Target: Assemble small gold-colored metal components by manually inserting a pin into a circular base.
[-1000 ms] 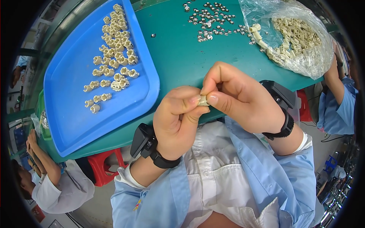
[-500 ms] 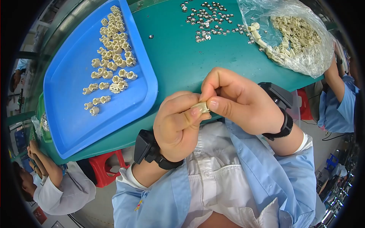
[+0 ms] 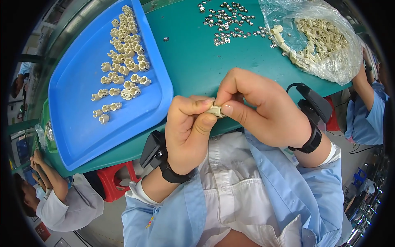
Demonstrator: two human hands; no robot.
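Now the left hand (image 3: pixel 185 138), from nine o'clock, and right hand (image 3: pixel 269 111), from three, are pinching one cream cylinder (image 3: pixel 215 111), ideally bracing it squarely without squeezing hard.

The blue tray (image 3: pixel 80 133) looks like smooth plastic with a soft sheen, while the cream pieces (image 3: pixel 131 93) in it, and the cream piece (image 3: pixel 215 111) between the fingers (image 3: pixel 242 114) right of the tray, seem duller, matt plastic. Under the tray, the green counter (image 3: pixel 197 61) is smooth and satiny; right of the tray are glossy metal-looking bits (image 3: pixel 226 26) and a shiny, crinkled clear-plastic bag (image 3: pixel 349 68).
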